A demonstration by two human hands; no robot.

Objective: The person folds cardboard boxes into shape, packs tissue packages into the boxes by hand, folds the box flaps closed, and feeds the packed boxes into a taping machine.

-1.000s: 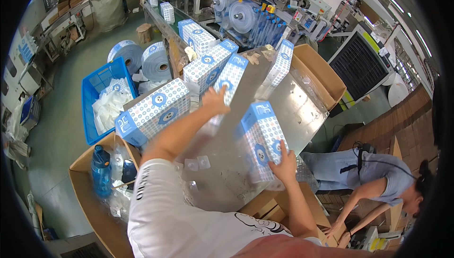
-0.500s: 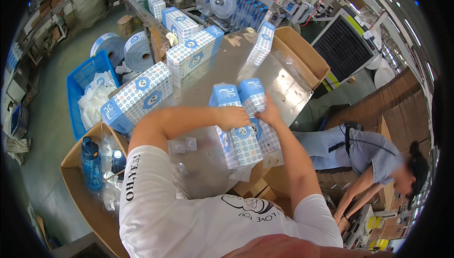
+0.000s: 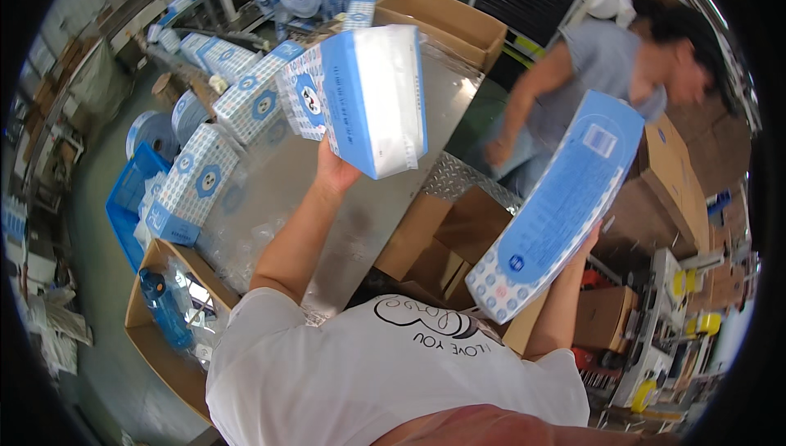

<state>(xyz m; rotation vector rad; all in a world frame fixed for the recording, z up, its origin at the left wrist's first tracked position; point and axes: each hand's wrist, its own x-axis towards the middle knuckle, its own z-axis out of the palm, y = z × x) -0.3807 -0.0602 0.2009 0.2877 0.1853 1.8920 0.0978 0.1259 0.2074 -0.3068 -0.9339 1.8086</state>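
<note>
Around the metal table (image 3: 393, 192), bare steel lies open near its middle and near edge, while blue-patterned tissue packs (image 3: 196, 188) crowd its left and far sides, open cardboard boxes (image 3: 434, 241) block the floor to its right, and a co-worker (image 3: 589, 69) stands beyond its right corner
</note>
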